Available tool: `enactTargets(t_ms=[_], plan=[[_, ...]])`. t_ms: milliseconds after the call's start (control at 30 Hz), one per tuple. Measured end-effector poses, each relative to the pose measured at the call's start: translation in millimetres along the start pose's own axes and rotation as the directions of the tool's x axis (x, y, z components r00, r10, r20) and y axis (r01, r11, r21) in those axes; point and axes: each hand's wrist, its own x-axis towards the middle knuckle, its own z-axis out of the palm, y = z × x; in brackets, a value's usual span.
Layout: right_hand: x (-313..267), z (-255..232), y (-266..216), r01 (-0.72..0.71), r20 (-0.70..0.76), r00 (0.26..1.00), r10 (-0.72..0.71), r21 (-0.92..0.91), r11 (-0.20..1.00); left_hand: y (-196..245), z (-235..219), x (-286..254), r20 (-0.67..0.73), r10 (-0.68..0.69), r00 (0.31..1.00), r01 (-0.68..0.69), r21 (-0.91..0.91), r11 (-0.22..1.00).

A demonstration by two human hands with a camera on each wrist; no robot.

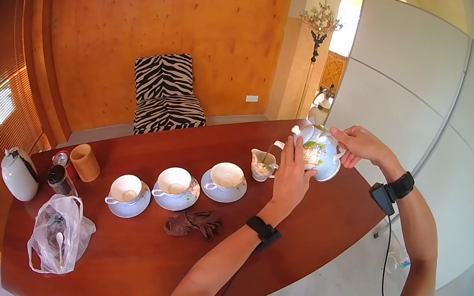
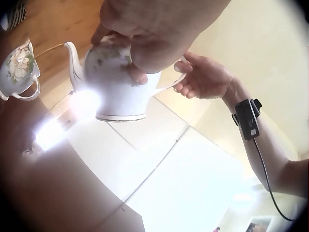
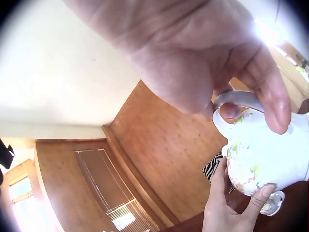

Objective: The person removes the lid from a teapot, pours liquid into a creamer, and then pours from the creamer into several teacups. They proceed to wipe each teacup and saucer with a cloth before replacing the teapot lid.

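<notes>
A floral teapot [image 1: 323, 167] is tilted in the air, its handle gripped by the right hand [image 1: 366, 146]. The left hand [image 1: 291, 184] lies against its lid side with straight fingers, thumb spread on the body. In the left wrist view a thin brown stream runs from the spout [image 2: 73, 63] to a small floral pitcher [image 2: 20, 70], which stands on the table below the spout in the head view. The right wrist view shows the right fingers round the handle [image 3: 241, 98] and the left thumb and a finger on the teapot [image 3: 270, 150].
Three cups on saucers [image 1: 127, 208] stand in a row left of the pitcher, a dark cloth [image 1: 192, 224] in front of them. Further left are a plastic bag [image 1: 54, 243] with a spoon, a bamboo cup [image 1: 86, 162], a can, a dark-lidded jar and a white jug [image 1: 19, 177].
</notes>
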Motion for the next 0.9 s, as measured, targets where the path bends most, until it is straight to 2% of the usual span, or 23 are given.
enactTargets(t_ms=[267, 500, 700, 900], plan=[[3.8, 13.1, 0.3, -0.015, 0.013, 1.0, 0.015, -0.039, 0.999, -8.7, 3.7, -13.5, 0.008, -0.003, 1.0, 0.002, 0.078, 0.997], [1.3, 9.0, -3.0, -0.012, 0.009, 1.0, 0.012, -0.025, 1.0, -10.2, 2.3, -5.0, 0.02, -0.038, 0.999, 0.037, 0.023, 0.999], [-1.4, -3.6, -7.8, 0.018, -0.016, 1.0, -0.018, -0.011, 1.0, 3.4, -8.6, 7.6, -0.002, 0.027, 1.0, -0.027, 0.068, 0.997], [1.6, 7.9, -1.5, 0.006, 0.018, 1.0, -0.006, -0.002, 1.0, -5.4, -3.3, -5.8, -0.013, -0.01, 1.0, 0.011, 0.044, 0.999]])
